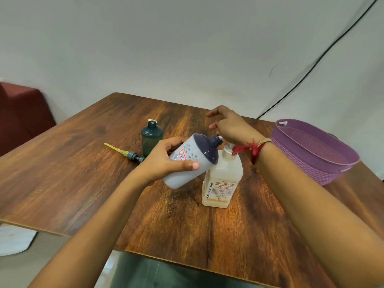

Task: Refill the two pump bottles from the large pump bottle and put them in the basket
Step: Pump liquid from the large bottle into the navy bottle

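As my right hand [230, 125] presses the large pale pump bottle [222, 179], my left hand [162, 163] grips the likely-light grey-and-navy plastic bottle [178, 177] mid-body.

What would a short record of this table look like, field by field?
left hand: holds white bottle tilted, neck at the spout of the large pump bottle
right hand: presses on its pump head
green bottle: upright, uncapped
loose pump: lying beside green bottle
basket: purple, right side of table

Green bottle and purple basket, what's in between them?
The head view shows the right hand on the large pump bottle, with the tilted white bottle at its spout.
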A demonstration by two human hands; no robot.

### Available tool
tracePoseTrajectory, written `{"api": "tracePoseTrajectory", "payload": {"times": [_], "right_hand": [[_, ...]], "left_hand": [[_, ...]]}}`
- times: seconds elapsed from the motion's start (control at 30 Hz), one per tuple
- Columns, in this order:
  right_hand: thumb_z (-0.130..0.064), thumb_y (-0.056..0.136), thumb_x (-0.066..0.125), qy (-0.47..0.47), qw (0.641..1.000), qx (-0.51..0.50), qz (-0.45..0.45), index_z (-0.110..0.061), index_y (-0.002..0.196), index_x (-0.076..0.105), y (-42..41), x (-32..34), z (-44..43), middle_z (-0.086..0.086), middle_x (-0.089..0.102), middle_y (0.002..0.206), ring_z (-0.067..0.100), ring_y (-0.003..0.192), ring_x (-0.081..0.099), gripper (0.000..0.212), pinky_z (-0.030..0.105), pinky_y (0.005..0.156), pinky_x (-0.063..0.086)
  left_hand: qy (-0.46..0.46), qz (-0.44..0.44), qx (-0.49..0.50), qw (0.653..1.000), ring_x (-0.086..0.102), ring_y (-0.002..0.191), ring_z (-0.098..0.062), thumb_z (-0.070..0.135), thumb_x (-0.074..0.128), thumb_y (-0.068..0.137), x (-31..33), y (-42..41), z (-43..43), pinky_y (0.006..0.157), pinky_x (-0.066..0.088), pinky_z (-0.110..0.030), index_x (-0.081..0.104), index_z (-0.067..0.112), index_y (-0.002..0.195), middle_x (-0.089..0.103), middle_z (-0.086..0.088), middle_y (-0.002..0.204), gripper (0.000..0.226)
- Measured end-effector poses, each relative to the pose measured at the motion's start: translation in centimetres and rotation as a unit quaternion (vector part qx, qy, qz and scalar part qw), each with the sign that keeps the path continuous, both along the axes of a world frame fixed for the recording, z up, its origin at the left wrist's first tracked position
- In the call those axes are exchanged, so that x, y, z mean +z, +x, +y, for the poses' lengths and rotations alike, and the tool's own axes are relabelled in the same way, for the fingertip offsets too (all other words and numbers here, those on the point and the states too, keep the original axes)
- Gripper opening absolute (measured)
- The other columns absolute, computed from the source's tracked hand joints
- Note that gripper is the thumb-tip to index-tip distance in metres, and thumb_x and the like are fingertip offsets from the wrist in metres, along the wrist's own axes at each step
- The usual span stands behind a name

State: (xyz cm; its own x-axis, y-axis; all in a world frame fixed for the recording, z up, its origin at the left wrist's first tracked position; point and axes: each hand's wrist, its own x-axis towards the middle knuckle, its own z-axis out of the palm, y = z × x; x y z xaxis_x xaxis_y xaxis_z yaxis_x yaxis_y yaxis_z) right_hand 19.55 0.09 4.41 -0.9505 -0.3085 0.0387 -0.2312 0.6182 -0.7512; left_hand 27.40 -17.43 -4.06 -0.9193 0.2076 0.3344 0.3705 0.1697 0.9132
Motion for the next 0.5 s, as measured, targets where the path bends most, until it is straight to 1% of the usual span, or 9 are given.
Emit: {"api": "tracePoseTrajectory", "payload": {"times": [0.07, 0.13, 0.17, 0.27, 0.33, 0.4, 0.43, 0.5], "right_hand": [[0.005, 0.083, 0.036, 0.013, 1.0, 0.002, 0.014, -0.024, 0.111, 0.051, 0.4, -0.1, 0.0, 0.01, 0.061, 0.102, 0.02, 0.079, 0.054, 0.042, 0.033, 0.067, 0.047], [0.003, 0.084, 0.035, 0.036, 0.999, 0.003, 0.023, -0.024, 0.114, 0.05, 0.3, 0.1, 0.0, 0.009, 0.06, 0.1, 0.02, 0.08, 0.055, 0.043, 0.035, 0.07, 0.049], [0.003, 0.084, 0.035, 0.04, 0.999, 0.007, 0.017, -0.023, 0.113, 0.05, 0.2, 0.3, 0.0, 0.009, 0.06, 0.101, 0.02, 0.082, 0.055, 0.042, 0.035, 0.071, 0.049], [0.006, 0.086, 0.039, 0.019, 0.999, 0.02, -0.025, -0.024, 0.106, 0.052, -0.1, 0.7, 0.0, 0.006, 0.061, 0.1, 0.015, 0.085, 0.055, 0.039, 0.026, 0.07, 0.044], [0.007, 0.085, 0.04, 0.005, 0.999, 0.013, -0.033, -0.025, 0.103, 0.053, -0.1, 0.3, 0.0, 0.005, 0.061, 0.096, 0.017, 0.087, 0.056, 0.039, 0.027, 0.07, 0.043], [0.006, 0.085, 0.039, -0.002, 1.0, 0.001, -0.031, -0.025, 0.101, 0.054, 0.0, -0.3, 0.0, 0.005, 0.062, 0.096, 0.02, 0.089, 0.057, 0.038, 0.028, 0.069, 0.044], [0.005, 0.085, 0.039, -0.002, 0.999, 0.0, -0.032, -0.025, 0.1, 0.054, 0.1, -0.4, 0.1, 0.007, 0.062, 0.098, 0.021, 0.092, 0.057, 0.037, 0.03, 0.073, 0.046], [0.006, 0.086, 0.041, 0.004, 0.999, 0.004, -0.04, -0.024, 0.099, 0.055, 0.0, -0.1, 0.1, 0.008, 0.062, 0.102, 0.024, 0.101, 0.057, 0.035, 0.036, 0.085, 0.049]], "left_hand": [[0.0, 0.0, -0.001, 1.0, 0.064, 0.077, -0.009, 0.046, 0.074, 0.055, 0.1, 0.0, 0.0, 0.062, 0.049, -0.019, 0.061, 0.015, 0.097, 0.066, 0.005, 0.085, 0.053], [-0.003, -0.001, -0.003, 1.0, 0.065, 0.077, -0.009, 0.046, 0.074, 0.056, 0.2, 0.0, 0.0, 0.062, 0.049, -0.019, 0.061, 0.017, 0.097, 0.066, 0.006, 0.086, 0.052], [-0.005, -0.001, -0.004, 1.0, 0.065, 0.078, -0.01, 0.047, 0.073, 0.056, 0.3, 0.0, 0.0, 0.063, 0.05, -0.02, 0.061, 0.017, 0.098, 0.066, 0.004, 0.087, 0.053], [-0.005, 0.003, -0.002, 1.0, 0.066, 0.081, -0.015, 0.047, 0.073, 0.056, 0.4, 0.0, -0.1, 0.065, 0.052, -0.022, 0.061, 0.014, 0.102, 0.067, 0.0, 0.091, 0.058], [-0.008, 0.005, -0.001, 1.0, 0.066, 0.082, -0.016, 0.047, 0.074, 0.056, 0.3, -0.2, -0.2, 0.065, 0.052, -0.023, 0.061, 0.011, 0.104, 0.067, -0.001, 0.092, 0.061], [-0.007, 0.002, -0.004, 1.0, 0.066, 0.081, -0.013, 0.046, 0.074, 0.057, 0.2, -0.2, -0.1, 0.064, 0.051, -0.021, 0.062, 0.012, 0.104, 0.067, 0.002, 0.09, 0.059], [-0.005, 0.002, -0.005, 1.0, 0.066, 0.08, -0.012, 0.045, 0.075, 0.057, 0.2, -0.2, -0.1, 0.064, 0.051, -0.021, 0.062, 0.013, 0.103, 0.067, 0.003, 0.09, 0.058], [-0.006, 0.002, -0.004, 1.0, 0.066, 0.08, -0.013, 0.045, 0.075, 0.057, 0.1, -0.2, -0.1, 0.064, 0.052, -0.022, 0.062, 0.011, 0.104, 0.067, 0.003, 0.09, 0.059]]}}
